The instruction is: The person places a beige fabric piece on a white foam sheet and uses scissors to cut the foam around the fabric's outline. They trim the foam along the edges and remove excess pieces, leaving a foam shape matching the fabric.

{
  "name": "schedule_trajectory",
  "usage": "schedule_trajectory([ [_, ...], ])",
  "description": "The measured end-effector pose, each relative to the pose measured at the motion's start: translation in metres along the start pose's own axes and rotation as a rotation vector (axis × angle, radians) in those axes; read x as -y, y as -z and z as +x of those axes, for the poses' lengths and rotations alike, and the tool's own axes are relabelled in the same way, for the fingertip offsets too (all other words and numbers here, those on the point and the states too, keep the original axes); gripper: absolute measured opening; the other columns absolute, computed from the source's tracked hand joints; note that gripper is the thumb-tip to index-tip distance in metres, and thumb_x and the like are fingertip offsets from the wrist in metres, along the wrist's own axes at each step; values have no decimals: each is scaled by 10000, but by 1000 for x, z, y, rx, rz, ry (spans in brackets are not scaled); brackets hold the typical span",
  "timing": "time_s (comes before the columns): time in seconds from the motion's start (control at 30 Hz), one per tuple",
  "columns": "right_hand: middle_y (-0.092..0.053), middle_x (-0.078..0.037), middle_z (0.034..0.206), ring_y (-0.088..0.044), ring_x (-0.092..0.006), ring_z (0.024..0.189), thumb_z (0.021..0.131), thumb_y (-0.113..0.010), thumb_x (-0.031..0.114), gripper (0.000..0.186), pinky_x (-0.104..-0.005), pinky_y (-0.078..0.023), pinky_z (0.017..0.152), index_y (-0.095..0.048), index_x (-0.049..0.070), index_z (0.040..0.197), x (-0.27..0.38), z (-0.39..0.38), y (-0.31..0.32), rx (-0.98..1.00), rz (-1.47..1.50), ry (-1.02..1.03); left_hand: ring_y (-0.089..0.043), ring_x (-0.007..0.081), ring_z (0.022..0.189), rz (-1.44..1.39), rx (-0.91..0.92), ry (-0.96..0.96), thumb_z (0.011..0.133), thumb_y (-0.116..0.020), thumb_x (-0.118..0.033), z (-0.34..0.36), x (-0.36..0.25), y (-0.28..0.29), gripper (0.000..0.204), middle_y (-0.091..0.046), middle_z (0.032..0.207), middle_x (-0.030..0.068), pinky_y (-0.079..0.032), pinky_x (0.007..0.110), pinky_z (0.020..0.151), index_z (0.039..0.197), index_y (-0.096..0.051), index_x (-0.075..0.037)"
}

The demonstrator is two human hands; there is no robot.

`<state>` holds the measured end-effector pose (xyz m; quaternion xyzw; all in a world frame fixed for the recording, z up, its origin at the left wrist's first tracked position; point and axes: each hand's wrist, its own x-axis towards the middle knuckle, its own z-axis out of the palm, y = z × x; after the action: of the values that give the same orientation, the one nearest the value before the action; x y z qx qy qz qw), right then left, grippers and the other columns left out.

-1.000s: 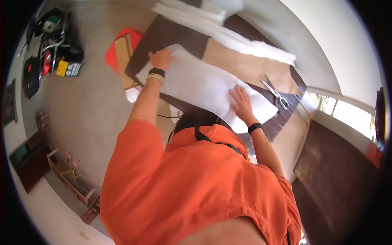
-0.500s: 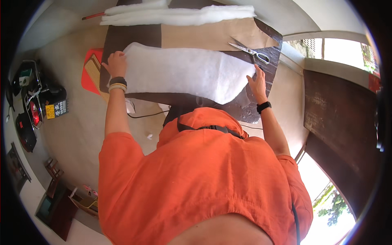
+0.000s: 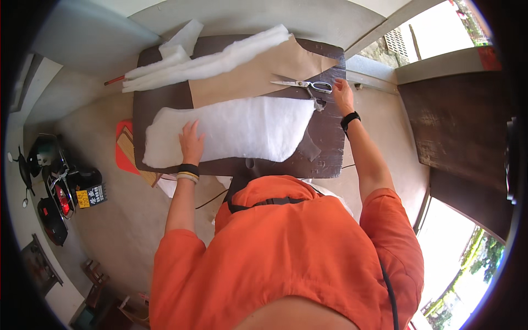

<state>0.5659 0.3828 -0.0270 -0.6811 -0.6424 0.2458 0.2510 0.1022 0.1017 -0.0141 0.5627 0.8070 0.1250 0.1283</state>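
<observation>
Over on the left, by the wall, I see a motorcycle with a red tail light and a yellow-and-black plate. Nearer, a wooden chair sits below a dark panel. Left of centre, a ribbed tan strip overlaps something red. On the right stands a big dark brown panel; near right, green foliage shows through a bright opening. Far right, there's a grating.
</observation>
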Motion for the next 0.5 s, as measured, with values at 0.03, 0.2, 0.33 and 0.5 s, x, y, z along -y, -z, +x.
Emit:
schedule_trajectory([
  [0.03, -672, -154, 1083, -670, -276, 917, 832, -636, 159, 398, -356, -532, 796, -575, 28, 1203, 1, 14, -2, -21, -25, 3, -411, 336, 1297, -29, -4, 19, 812, -707, -173, 2, -2, 0, 598, -443, 1372, 158, -297, 597, 1067, 1362, -471, -167],
  [0.2, -514, -168, 1300, -585, -293, 1028, 856, -674, 247, 663, -403, -533, 793, -368, 68, 1416, -2, 64, -15, 161, 564, -504, -438, 363, 1252, -32, -45, 28, 808, -700, -132, 3, -26, 2, 602, -435, 1349, 195, -338, 550, 1046, 1362, -465, -153],
  [0.33, -491, -129, 1279, -492, -259, 1170, 850, -713, 278, 676, -409, -503, 827, -372, 96, 1405, -10, 83, -37, 230, 761, -653, -474, 382, 1208, -25, -115, 13, 787, -705, -82, -7, -46, 2, 612, -426, 1346, 238, -375, 472, 1024, 1354, -476, -116],
  [0.5, -602, -34, 1047, -578, -161, 973, 827, -731, 291, 405, -321, -480, 773, -590, 122, 1167, 11, 97, -56, 365, 745, -570, -496, 383, 1188, -38, -31, 101, 783, -696, -35, -21, -52, -1, 579, -399, 1354, 250, -410, 434, 1000, 1324, -496, -86],
])
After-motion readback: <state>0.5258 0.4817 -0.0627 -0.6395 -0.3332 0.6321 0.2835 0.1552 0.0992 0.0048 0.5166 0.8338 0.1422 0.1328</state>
